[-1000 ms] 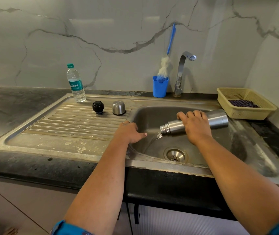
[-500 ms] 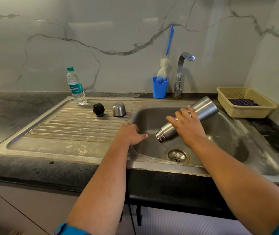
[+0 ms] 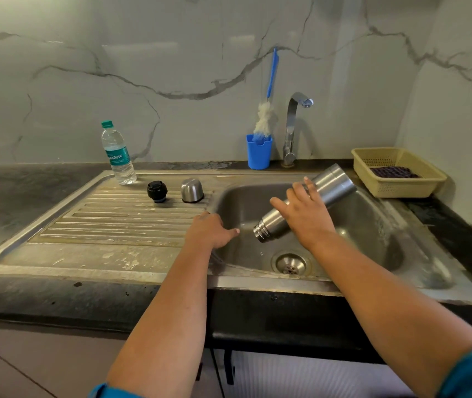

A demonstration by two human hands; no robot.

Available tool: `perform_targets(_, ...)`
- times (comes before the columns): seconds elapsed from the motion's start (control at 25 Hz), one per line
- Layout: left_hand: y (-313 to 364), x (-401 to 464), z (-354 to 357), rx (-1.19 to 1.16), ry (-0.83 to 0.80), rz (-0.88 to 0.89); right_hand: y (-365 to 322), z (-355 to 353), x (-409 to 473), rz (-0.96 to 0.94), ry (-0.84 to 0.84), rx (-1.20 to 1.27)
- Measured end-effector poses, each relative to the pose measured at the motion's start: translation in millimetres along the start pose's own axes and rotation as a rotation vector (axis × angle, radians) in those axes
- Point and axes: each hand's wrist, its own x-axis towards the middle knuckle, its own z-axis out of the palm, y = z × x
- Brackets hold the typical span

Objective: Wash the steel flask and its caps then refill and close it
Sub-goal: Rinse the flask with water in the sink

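- Your right hand (image 3: 308, 218) is wrapped around the middle of the steel flask (image 3: 303, 203), which is held over the sink basin (image 3: 372, 225) with its open mouth tipped down toward the drain (image 3: 290, 263) and its base raised toward the tap (image 3: 293, 127).
- Your left hand (image 3: 209, 232) holds nothing; it rests, fingers loosely curled, on the basin's left rim, just left of the flask's mouth.
- A drop or two shows below the mouth, so you look to be draining rinse water, with the refill not yet begun.
- The flask is probably wet and smooth; held one-handed at this tilt it could slip and knock the basin floor, so keep the grip firm as you turn it upright.
- On the draining board, left of the basin and farther back, sit the black inner cap (image 3: 157, 191) and the steel outer cap (image 3: 191, 190), side by side but apart; a careless sweep of your left arm could push them off.
- Farther back still, the plastic water bottle (image 3: 117, 153) stands upright at the board's far left corner; beside the tap a bottle brush (image 3: 264, 116) stands in a blue holder (image 3: 259, 152).
- Right of the basin sits a yellow basket (image 3: 401, 185).
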Motion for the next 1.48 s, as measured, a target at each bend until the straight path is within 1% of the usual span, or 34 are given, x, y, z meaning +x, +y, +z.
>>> perform_targets(0.24,0,-2,1,-0.034,0.004,-0.013,2,1,-1,0.022,0.054,0.033)
perform_targets(0.52,2,-6,-1,-0.066,-0.010,-0.016,2,3,-2,0.078,0.053,0.140)
perform_targets(0.56,3,-9,-2,-0.118,0.032,0.009,3,3,-2,0.095,0.068,0.174)
perform_targets(0.68,15,-19,-9,-0.396,0.339,0.192,7,1,-4,0.117,0.167,0.244)
perform_targets(0.72,20,-22,-11,-0.456,0.374,0.250,8,1,-4,0.103,0.213,0.243)
perform_targets(0.76,25,-24,-12,-0.452,0.323,0.304,8,1,-4,0.075,0.256,0.236)
perform_targets(0.8,32,-27,-12,-0.378,0.218,0.345,7,1,-4,0.041,0.294,0.227)
perform_targets(0.84,38,-26,-9,-0.259,0.110,0.376,5,0,-3,0.007,0.314,0.220)
perform_targets(0.88,44,-24,-6,-0.151,0.041,0.404,3,-2,-2,-0.019,0.317,0.215)
perform_targets(0.96,55,-17,-3,-0.072,0.025,0.425,2,-8,-2,-0.043,0.305,0.190)
perform_targets(1.08,63,-8,-2,-0.124,0.084,0.422,9,-13,-2,-0.045,0.315,0.166)
perform_targets(1.16,59,-3,-3,-0.230,0.040,0.376,20,-17,0,0.026,0.334,0.183)
perform_targets(1.24,50,-1,-4,-0.449,-0.017,0.309,33,-27,7,0.144,0.373,0.228)
perform_targets(1.32,42,2,-5,-0.772,-0.043,0.220,49,-44,21,0.244,0.427,0.342)
perform_targets(1.4,41,7,-15,-1.123,-0.099,0.135,65,-64,44,0.302,0.489,0.468)
perform_targets(1.44,43,11,-23,-1.281,-0.139,0.107,71,-72,60,0.316,0.486,0.543)
perform_targets(1.48,45,16,-31,-1.435,-0.192,0.095,75,-75,78,0.321,0.434,0.629)
